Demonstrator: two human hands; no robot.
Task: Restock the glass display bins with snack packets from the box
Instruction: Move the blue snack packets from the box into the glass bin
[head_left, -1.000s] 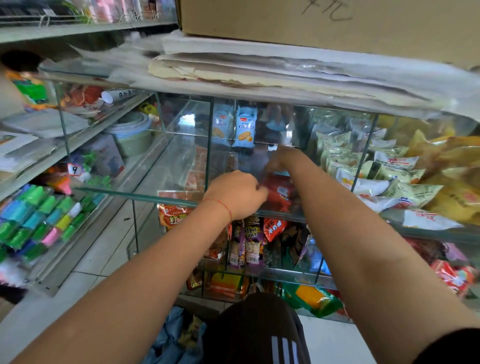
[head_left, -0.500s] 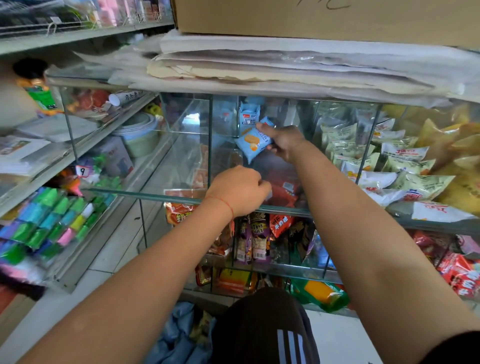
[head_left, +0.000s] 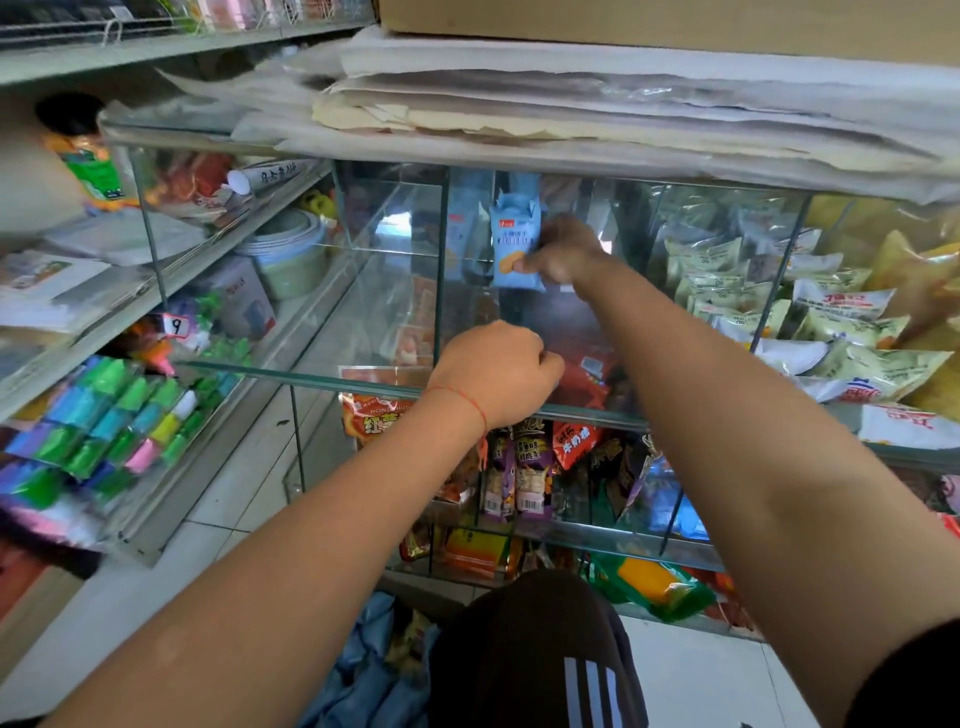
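Light-blue snack packet (head_left: 514, 244) with cracker picture, upright, pinched at its lower right corner, deep inside the glass bin (head_left: 441, 270), red packets (head_left: 582, 382) below the grip

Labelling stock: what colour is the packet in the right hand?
Light blue packet, with an orange snack picture, pinched by the right hand; head view.

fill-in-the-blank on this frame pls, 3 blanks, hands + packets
1. The right hand pinches a light ____ snack packet.
2. The left hand wears a thin ____ string at its wrist.
3. The pale green packets fill the bin to the ____ of the right hand.

Missing words: blue; red; right
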